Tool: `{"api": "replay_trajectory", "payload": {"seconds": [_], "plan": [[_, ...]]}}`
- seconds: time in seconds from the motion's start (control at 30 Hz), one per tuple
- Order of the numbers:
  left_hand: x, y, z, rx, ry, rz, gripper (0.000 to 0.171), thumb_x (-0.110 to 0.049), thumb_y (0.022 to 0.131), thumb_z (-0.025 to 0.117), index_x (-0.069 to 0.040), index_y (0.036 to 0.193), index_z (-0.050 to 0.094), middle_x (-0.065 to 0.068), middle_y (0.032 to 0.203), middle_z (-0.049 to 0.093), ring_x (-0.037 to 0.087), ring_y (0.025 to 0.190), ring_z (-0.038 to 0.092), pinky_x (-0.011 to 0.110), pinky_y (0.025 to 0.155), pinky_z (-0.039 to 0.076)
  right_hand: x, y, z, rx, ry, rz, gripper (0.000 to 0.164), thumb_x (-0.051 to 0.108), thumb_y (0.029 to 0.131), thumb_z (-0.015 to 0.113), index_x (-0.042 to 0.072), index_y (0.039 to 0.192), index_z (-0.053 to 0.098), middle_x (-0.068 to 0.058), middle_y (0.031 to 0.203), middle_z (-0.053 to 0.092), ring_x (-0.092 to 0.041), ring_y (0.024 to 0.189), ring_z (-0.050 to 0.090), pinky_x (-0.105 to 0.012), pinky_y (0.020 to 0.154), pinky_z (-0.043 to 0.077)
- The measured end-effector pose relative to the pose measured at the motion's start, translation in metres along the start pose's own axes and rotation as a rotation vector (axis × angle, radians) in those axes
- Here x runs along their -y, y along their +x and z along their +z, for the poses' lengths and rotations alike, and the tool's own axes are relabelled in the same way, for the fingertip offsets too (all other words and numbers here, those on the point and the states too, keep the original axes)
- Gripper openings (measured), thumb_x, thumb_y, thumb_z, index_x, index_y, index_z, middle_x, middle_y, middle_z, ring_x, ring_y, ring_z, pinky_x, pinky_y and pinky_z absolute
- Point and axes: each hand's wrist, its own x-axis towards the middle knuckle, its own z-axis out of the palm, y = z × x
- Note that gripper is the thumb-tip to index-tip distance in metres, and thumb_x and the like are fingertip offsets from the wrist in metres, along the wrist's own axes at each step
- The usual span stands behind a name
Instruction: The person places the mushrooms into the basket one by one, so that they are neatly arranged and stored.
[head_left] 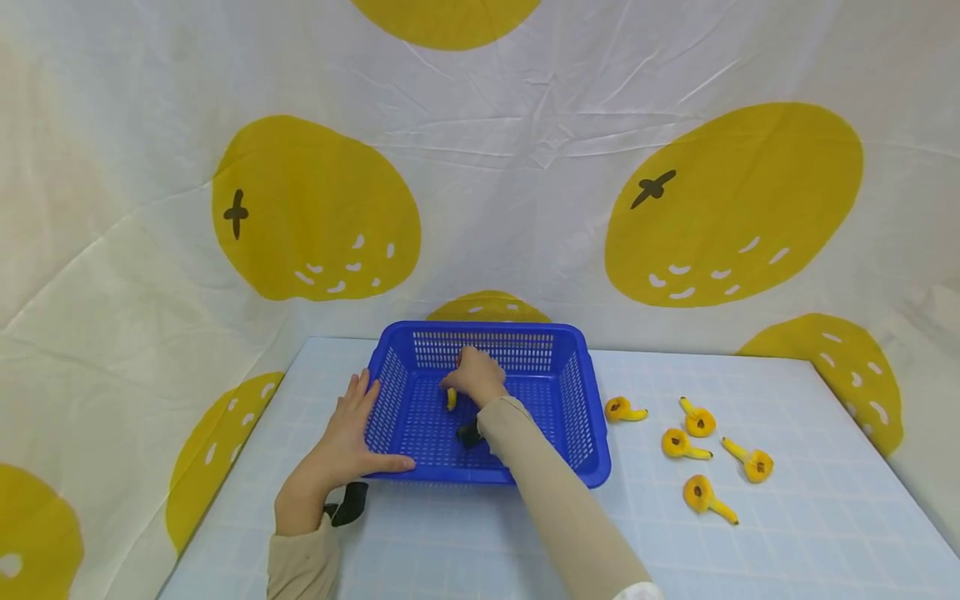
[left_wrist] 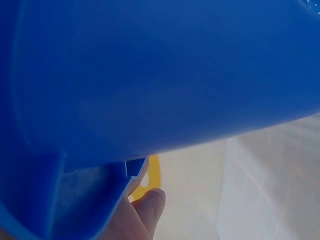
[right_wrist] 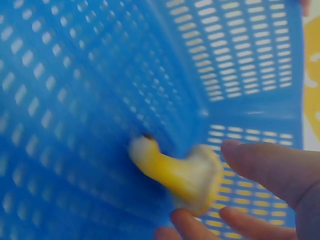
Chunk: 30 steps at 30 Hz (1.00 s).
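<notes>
A blue plastic basket (head_left: 596,417) with slotted walls stands on the table. My left hand (head_left: 348,437) rests at its near left corner, fingers straight along the left side and thumb over the front rim; the left wrist view is mostly the basket wall, with a fingertip (left_wrist: 156,197) beyond it. My right hand (head_left: 476,375) reaches down inside, around a small yellow mushroom (right_wrist: 185,175) with a curved stem. Thumb and fingers stand spread at the edge of its cap, and the mushroom is blurred close over the basket floor. From the head, the hand hides its cap.
To the basket's right lie several yellow mushrooms (head_left: 700,493) with orange caps and dark centres, scattered on the pale checked table (head_left: 810,542). A white cloth (head_left: 510,208) printed with big yellow fruits hangs behind and at both sides. Black wrist bands (head_left: 351,504) show at both wrists.
</notes>
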Motion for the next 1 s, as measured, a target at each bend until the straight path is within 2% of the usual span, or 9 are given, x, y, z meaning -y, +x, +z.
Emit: {"api": "replay_trajectory", "payload": {"seconds": [0.2,0.37,0.43,0.5,0.6,0.7,0.8,0.9,1.0], "plan": [[0.000,0.000,0.001,0.002,-0.007,0.001,0.131,-0.054,0.069,0.086,0.002,0.157,0.008,0.019,0.165,-0.009,0.043,0.149,-0.012,0.073,0.110,0.002,0.003,-0.010,-0.026,0.012,-0.022,-0.013,0.056,0.041,0.078,0.083,0.013,0.122,0.064,-0.007,0.117,0.066,-0.032,0.105,0.062,-0.048,0.085,0.051],[0.001,0.000,0.001,0.001,-0.006,0.002,0.131,-0.055,0.068,0.086,0.003,0.157,0.008,0.019,0.165,-0.009,0.042,0.149,-0.012,0.073,0.111,0.002,-0.001,-0.023,-0.054,0.052,0.042,-0.066,0.063,0.041,0.081,0.080,0.009,0.132,0.059,-0.010,0.122,0.064,-0.029,0.090,0.066,-0.045,0.078,0.053],[0.001,0.000,0.002,-0.004,-0.009,0.007,0.131,-0.053,0.068,0.087,0.004,0.157,0.009,0.019,0.164,-0.009,0.041,0.149,-0.012,0.071,0.112,0.002,-0.003,-0.028,-0.067,0.070,0.101,-0.084,0.063,0.039,0.081,0.081,0.008,0.132,0.059,-0.011,0.120,0.064,-0.028,0.080,0.067,-0.043,0.074,0.055],[0.001,0.000,0.002,-0.005,-0.010,0.007,0.130,-0.051,0.068,0.087,0.004,0.156,0.009,0.020,0.164,-0.008,0.041,0.149,-0.012,0.070,0.113,0.001,-0.006,-0.034,-0.079,0.078,0.144,-0.094,0.061,0.038,0.082,0.081,0.007,0.130,0.060,-0.012,0.121,0.064,-0.028,0.079,0.068,-0.043,0.073,0.056],[0.001,0.001,0.001,-0.007,-0.014,0.008,0.131,-0.049,0.068,0.088,0.005,0.156,0.009,0.021,0.164,-0.008,0.041,0.149,-0.012,0.068,0.114,0.000,-0.011,-0.040,-0.096,0.063,0.151,-0.115,0.058,0.040,0.082,0.080,0.009,0.127,0.063,-0.011,0.121,0.064,-0.026,0.076,0.068,-0.042,0.074,0.056],[0.000,0.001,0.000,-0.004,-0.022,0.012,0.131,-0.049,0.068,0.088,0.005,0.156,0.008,0.021,0.164,-0.008,0.041,0.149,-0.012,0.067,0.115,-0.001,-0.021,-0.045,-0.113,0.028,0.151,-0.143,0.054,0.041,0.082,0.079,0.009,0.123,0.065,-0.010,0.121,0.064,-0.023,0.073,0.068,-0.041,0.074,0.055],[0.000,0.000,0.000,-0.003,-0.023,0.021,0.131,-0.050,0.067,0.088,0.005,0.156,0.008,0.021,0.164,-0.008,0.041,0.149,-0.012,0.068,0.114,0.000,-0.034,-0.051,-0.130,0.010,0.216,-0.179,0.052,0.037,0.083,0.079,0.005,0.121,0.065,-0.013,0.118,0.065,-0.022,0.072,0.068,-0.041,0.074,0.057],[0.000,0.000,0.001,-0.004,-0.022,0.028,0.131,-0.051,0.068,0.088,0.004,0.156,0.008,0.020,0.164,-0.008,0.041,0.149,-0.012,0.069,0.114,0.000,-0.050,-0.057,-0.146,-0.017,0.280,-0.195,0.050,0.034,0.084,0.078,0.002,0.120,0.065,-0.017,0.110,0.068,-0.024,0.071,0.068,-0.041,0.074,0.058],[0.002,-0.001,0.001,-0.010,-0.018,0.030,0.131,-0.051,0.068,0.087,0.005,0.156,0.009,0.021,0.164,-0.008,0.042,0.149,-0.012,0.070,0.113,0.001,-0.067,-0.065,-0.159,-0.055,0.290,-0.197,0.047,0.032,0.086,0.076,0.002,0.121,0.065,-0.017,0.104,0.071,-0.026,0.073,0.069,-0.040,0.074,0.058]]}}
